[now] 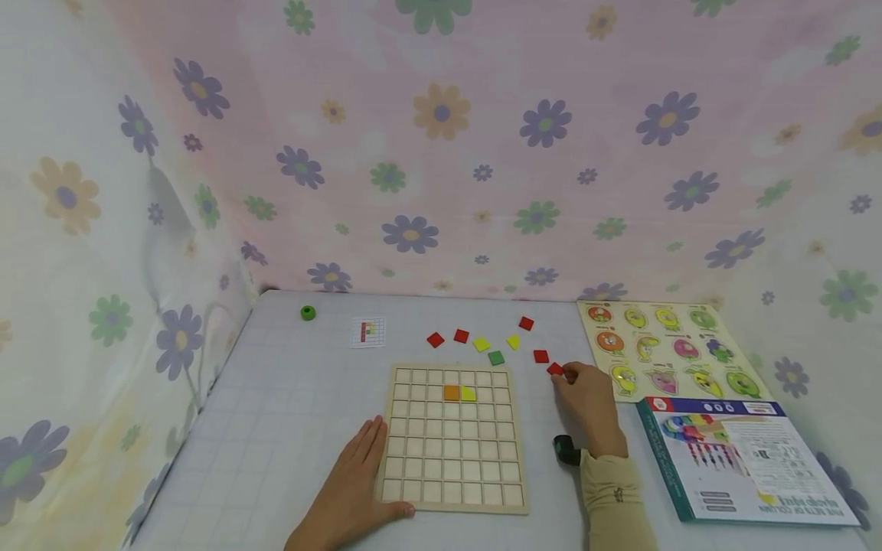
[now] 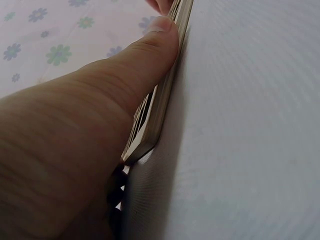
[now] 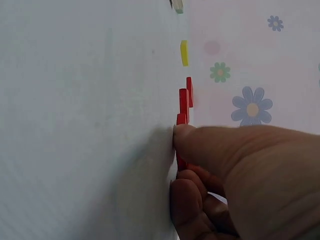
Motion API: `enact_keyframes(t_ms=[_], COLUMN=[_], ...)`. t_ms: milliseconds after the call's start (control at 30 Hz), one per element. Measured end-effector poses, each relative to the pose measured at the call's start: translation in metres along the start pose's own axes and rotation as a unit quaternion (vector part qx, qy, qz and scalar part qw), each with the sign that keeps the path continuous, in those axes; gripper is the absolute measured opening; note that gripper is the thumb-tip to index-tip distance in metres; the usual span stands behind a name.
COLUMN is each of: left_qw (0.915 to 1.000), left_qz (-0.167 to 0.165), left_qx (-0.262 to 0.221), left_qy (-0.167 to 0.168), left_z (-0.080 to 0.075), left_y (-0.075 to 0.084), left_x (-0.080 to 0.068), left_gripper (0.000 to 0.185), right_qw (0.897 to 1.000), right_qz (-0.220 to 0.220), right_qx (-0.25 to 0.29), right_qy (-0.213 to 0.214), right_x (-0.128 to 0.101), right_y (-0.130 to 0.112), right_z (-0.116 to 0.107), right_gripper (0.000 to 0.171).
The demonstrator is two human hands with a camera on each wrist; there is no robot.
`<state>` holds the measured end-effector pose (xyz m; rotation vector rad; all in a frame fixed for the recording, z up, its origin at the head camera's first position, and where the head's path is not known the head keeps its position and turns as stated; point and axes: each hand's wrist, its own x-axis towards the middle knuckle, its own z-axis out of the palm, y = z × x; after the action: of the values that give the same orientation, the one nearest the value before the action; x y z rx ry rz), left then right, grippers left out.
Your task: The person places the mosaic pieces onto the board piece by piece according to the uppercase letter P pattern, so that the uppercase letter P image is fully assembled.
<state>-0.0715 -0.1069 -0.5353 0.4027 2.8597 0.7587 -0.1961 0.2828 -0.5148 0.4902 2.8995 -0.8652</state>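
A wooden grid board (image 1: 452, 448) lies on the table, with an orange square tile (image 1: 451, 393) and a yellow cut-corner tile (image 1: 468, 393) side by side in its second row. My left hand (image 1: 354, 482) rests along the board's left edge, fingers straight and thumb at the near corner; the left wrist view shows the thumb (image 2: 145, 55) against the board's side. To the board's right, my right hand (image 1: 591, 402) pinches a red square tile (image 1: 554, 369) between thumb and fingers, low over the table. Another red tile (image 1: 540, 357) lies just beyond it.
Loose red, yellow and green tiles (image 1: 496, 358) are scattered behind the board. A small pattern card (image 1: 368, 332) and a green ring-shaped piece (image 1: 308, 312) lie at the back left. On the right are a fruit puzzle board (image 1: 637, 363) and a box (image 1: 717, 459). A dark object (image 1: 566, 450) sits by the right wrist.
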Motion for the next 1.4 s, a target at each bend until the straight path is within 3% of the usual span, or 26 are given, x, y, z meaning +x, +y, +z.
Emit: enact_keyframes(t_ms=[733, 1100, 1400], left_qw=[0.9995, 0.9995, 0.9996], left_qz=[-0.015, -0.016, -0.014], left_qx=[0.005, -0.001, 0.003], left_qy=[-0.027, -0.026, -0.025], left_z=[0.001, 0.0, 0.001], left_y=[-0.001, 0.0, -0.001], left_x=[0.002, 0.001, 0.002], left_gripper=[0.138, 0.136, 0.136], right_qw=[0.999, 0.992, 0.985], right_qz=[-0.036, -0.113, -0.16], right_qx=[-0.012, -0.01, -0.016], right_qy=[0.006, 0.057, 0.061], right_x=[0.003, 0.001, -0.001], right_y=[0.004, -0.003, -0.018], right_z=[0.002, 0.002, 0.004], right_gripper=[0.039, 0.04, 0.037])
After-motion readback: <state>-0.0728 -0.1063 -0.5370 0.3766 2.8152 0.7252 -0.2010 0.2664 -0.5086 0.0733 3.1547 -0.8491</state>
